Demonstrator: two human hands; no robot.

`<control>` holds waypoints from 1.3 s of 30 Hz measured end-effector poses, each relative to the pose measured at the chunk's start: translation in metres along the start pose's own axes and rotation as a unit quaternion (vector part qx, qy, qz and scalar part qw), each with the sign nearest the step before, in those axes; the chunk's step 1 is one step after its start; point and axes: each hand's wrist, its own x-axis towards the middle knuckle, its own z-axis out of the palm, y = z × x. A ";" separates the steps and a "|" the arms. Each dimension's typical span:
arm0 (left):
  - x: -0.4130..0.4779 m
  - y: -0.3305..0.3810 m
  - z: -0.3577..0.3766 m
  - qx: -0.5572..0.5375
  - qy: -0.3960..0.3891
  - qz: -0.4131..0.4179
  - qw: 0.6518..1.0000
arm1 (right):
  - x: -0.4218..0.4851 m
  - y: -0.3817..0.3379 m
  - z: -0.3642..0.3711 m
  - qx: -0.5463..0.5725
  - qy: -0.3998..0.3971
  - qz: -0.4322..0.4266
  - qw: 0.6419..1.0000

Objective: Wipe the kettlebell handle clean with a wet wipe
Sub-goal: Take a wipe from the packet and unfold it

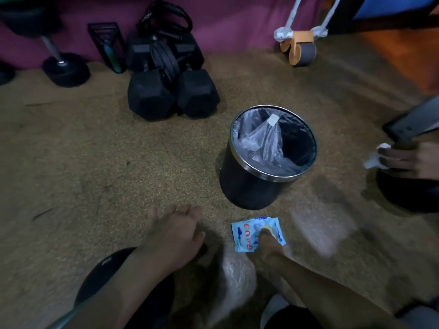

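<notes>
Left hand (174,233) fingers loosely curled, holding nothing; right hand (269,245) fingertips on light-blue printed wet-wipe packet (247,236), which lies on carpet just before black steel-rimmed bin (247,184); pinching or pressing, cannot tell; kettlebell not identifiable.

I read this as a home gym corner on a brown carpet (95,162) against a magenta wall (225,20). Gear is parked along it: paired black hex dumbbells (173,91) with straps piled on top, a round-plate dumbbell (64,67) at left, an orange ab roller (300,47), and a dark kettlebell (408,195) at my right edge. A small lined bin (249,184) sits mid-floor, household style, nothing commercial.
</notes>
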 end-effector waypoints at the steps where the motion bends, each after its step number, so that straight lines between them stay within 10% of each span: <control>1: -0.001 -0.001 -0.001 -0.002 0.008 -0.001 1.000 | -0.009 -0.007 -0.005 0.047 -0.001 0.012 0.999; 6: -0.020 0.001 -0.013 -0.010 0.029 0.008 0.999 | -0.028 -0.029 -0.021 -0.065 -0.001 -0.090 0.994; 14: -0.077 -0.021 -0.016 -0.211 0.115 -0.002 0.971 | -0.185 -0.111 -0.055 0.245 -0.191 -0.219 0.925; 24: -0.201 -0.073 -0.001 -0.614 0.169 -0.006 0.771 | -0.328 -0.155 -0.052 0.208 -0.201 -0.400 0.869; 34: -0.213 -0.096 -0.002 -0.666 0.322 -0.064 0.669 | -0.341 -0.175 -0.028 0.145 -0.247 -0.405 0.868; 39: -0.203 -0.088 0.007 -0.752 0.246 -0.084 0.606 | -0.336 -0.175 -0.029 0.172 -0.252 -0.460 0.834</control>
